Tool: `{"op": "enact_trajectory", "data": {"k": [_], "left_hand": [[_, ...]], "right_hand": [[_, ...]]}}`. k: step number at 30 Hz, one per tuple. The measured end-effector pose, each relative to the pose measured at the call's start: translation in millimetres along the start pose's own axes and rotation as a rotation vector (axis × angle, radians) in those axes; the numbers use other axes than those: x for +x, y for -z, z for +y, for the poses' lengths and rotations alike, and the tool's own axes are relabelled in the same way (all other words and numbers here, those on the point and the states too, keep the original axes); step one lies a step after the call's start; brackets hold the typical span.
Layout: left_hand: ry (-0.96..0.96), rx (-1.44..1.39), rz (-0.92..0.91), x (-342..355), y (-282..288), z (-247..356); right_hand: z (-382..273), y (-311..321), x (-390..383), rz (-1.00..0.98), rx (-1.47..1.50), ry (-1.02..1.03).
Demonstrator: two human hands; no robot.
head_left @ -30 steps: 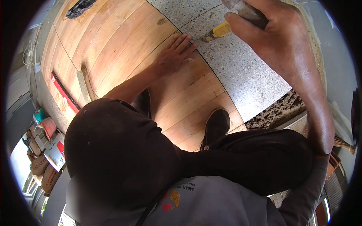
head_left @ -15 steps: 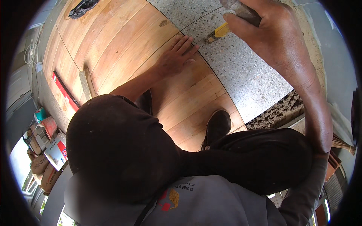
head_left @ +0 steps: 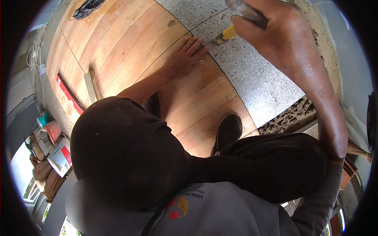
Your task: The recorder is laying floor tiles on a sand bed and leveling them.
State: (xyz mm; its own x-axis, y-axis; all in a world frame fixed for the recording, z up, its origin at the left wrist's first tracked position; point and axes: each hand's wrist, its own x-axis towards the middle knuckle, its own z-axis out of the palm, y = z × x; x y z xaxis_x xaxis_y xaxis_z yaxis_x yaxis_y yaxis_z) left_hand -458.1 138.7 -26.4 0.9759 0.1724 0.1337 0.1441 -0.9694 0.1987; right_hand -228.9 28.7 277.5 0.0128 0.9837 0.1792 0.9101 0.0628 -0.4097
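Note:
My left hand [head_left: 181, 62] lies flat on the wood-patterned floor tiles [head_left: 130, 55], fingers spread, its tips at the seam with the speckled grey tiles [head_left: 256, 82]. In the upper right, my right hand [head_left: 285, 37] is closed round the thick grey head of a mallet-like tool [head_left: 249, 13]. Its yellow shaft [head_left: 228, 32] points down to the left, with a worn brownish end over the speckled tile near the seam. Whether that end touches the tile, I cannot tell.
A red spirit level [head_left: 70, 93] and a narrow strip of wood [head_left: 91, 86] lie on the left. Crumpled black plastic [head_left: 87, 8] is at the top. Rough dark mortar [head_left: 289, 116] shows beyond the speckled tile's near edge. A grey wall [head_left: 354, 74] stands at right.
My right hand and the mallet-like tool have shifted slightly left. My left hand stays flat in the same place.

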Motion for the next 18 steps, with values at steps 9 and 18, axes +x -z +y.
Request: {"op": "enact_trajectory", "data": {"k": [9, 18], "left_hand": [[0.087, 0.003, 0.047, 4, 12, -19], [0.053, 0.053, 0.042, 4, 5, -23]], "right_hand": [[24, -11, -1, -0.080, 0.057, 0.145], [-7, 17, 16, -0.240, 0.114, -0.286]]}}
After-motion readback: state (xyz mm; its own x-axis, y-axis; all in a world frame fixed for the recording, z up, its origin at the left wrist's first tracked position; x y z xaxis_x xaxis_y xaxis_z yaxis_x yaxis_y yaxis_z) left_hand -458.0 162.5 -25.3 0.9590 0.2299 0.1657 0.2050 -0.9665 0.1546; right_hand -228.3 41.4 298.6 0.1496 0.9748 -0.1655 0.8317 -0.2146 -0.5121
